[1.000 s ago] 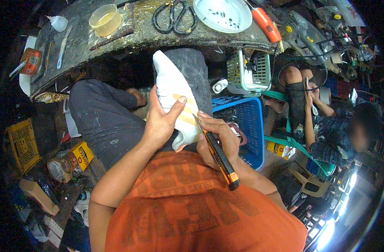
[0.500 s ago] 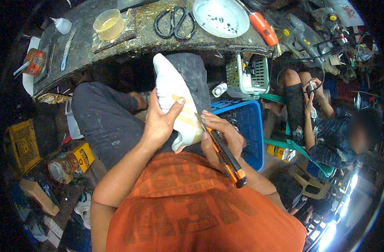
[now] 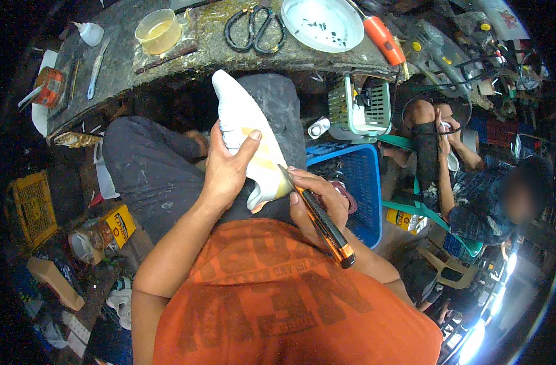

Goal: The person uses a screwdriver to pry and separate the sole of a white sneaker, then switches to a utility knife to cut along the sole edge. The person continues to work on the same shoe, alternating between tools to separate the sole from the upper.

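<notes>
A white sneaker [image 3: 240, 102] with pale yellow stripes lies tilted over my thigh, its toe pointing away from me. My left hand [image 3: 228, 164] grips it around the middle, thumb pressed on the striped side. In my right hand [image 3: 319, 198] is an orange and black utility knife [image 3: 328, 230], its butt end toward my body. The blade tip meets the shoe's side near the sole edge, close to the heel. The fingers of my right hand rest by the heel as well. How deep the blade sits cannot be seen.
Ahead stands a workbench [image 3: 120, 73] with a tub of yellowish liquid [image 3: 158, 33], a white basin [image 3: 322, 24], a black cord [image 3: 253, 30] and an orange-handled tool [image 3: 383, 40]. Right of my leg are a green basket [image 3: 358, 109] and a blue crate [image 3: 370, 188]. A co-worker [image 3: 472, 188] sits at right.
The sneaker has shifted slightly up and left with my left hand. My right hand and the knife have moved a little, with the blade now lying against the shoe's side.
</notes>
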`<state>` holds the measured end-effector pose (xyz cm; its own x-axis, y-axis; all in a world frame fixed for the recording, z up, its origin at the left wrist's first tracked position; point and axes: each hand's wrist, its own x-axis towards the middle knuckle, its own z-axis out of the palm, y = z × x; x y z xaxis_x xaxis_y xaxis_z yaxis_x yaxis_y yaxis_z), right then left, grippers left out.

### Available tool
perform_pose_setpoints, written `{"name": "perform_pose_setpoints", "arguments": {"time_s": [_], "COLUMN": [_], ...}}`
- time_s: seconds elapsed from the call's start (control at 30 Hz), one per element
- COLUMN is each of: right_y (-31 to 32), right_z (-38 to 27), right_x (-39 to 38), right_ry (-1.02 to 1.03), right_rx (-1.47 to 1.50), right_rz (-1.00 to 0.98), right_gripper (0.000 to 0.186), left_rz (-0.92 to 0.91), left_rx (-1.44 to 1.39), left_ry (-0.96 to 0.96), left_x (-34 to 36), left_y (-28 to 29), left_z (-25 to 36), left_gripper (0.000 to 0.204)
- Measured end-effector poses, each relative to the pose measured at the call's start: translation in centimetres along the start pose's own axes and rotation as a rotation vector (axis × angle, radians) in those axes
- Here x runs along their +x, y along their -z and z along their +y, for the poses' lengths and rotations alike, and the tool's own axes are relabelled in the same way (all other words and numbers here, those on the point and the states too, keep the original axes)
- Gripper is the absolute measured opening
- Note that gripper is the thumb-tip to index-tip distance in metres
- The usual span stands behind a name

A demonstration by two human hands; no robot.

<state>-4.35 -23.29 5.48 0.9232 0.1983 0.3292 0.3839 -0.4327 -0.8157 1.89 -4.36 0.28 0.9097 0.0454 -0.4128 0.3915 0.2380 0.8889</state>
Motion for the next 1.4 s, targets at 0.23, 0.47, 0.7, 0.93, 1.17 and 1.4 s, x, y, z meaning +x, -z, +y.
{"name": "perform_pose_setpoints", "arguments": {"time_s": [0.23,0.47,0.7,0.93,1.17,1.4], "right_y": [-0.25,-0.31,-0.45,-0.33,-0.36,-0.03], "right_z": [0.35,0.37,0.44,0.14,0.04,-0.32], "right_x": [0.17,0.14,0.16,0.47,0.64,0.52], "right_ry": [0.017,0.005,0.007,0.021,0.048,0.041], "right_rx": [0.015,0.016,0.0,-0.047,-0.098,-0.115], "right_rz": [0.011,0.011,0.01,-0.003,-0.002,-0.033], "right_gripper": [0.033,0.032,0.032,0.032,0.031,0.032], "left_rz": [0.002,0.001,0.014,0.015,0.006,0.023], "left_rx": [-0.014,0.0,0.031,0.019,0.015,0.064], "left_ry": [0.016,0.011,0.006,0.012,-0.013,-0.015], "left_x": [0.11,0.08,0.23,0.39,0.31,0.45], "left_y": [-0.07,-0.06,-0.08,-0.11,-0.33,-0.4], "left_z": [-0.33,-0.35,-0.47,-0.69,-0.43,-0.58], "left_gripper": [0.065,0.065,0.067,0.068,0.07,0.073]}}
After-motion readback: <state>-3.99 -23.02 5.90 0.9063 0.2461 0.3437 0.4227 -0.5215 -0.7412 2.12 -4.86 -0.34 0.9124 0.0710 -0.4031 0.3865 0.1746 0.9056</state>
